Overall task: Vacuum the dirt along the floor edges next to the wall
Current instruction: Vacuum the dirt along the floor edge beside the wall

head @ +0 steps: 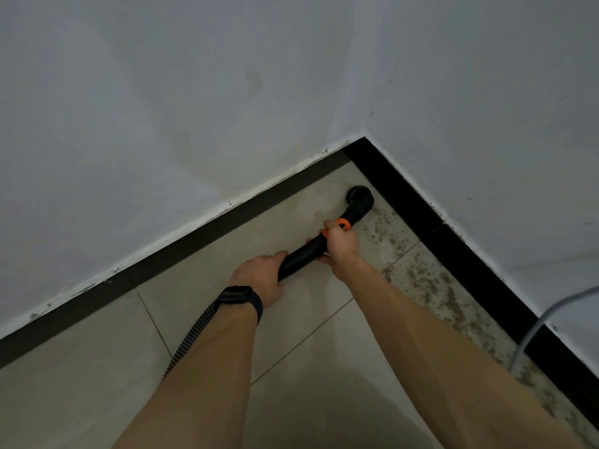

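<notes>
R hand (342, 246) has its fingers (332, 229) wrapped tight round the black vacuum wand (303, 256) just behind the orange collar (344, 224); L hand (259, 277) grips the same wand lower down, by the ribbed hose (194, 332). Wand's long axis runs near-left to far-right, pointing into the room corner. Its brush nozzle (359, 197) is down on the floor (97, 367) just beside the R-side black skirting (453, 241), w/ R hand nearer to it. Dirt (431, 286) lies in a speckled band along that skirting, from nozzle back toward the person, so next pull prob. goes rearward along the wall (486, 124).

We see a matt black plastic vacuum wand (304, 254), a ribbed hose (191, 335), smooth tiles (97, 367), and a rough painted wall (162, 108).
</notes>
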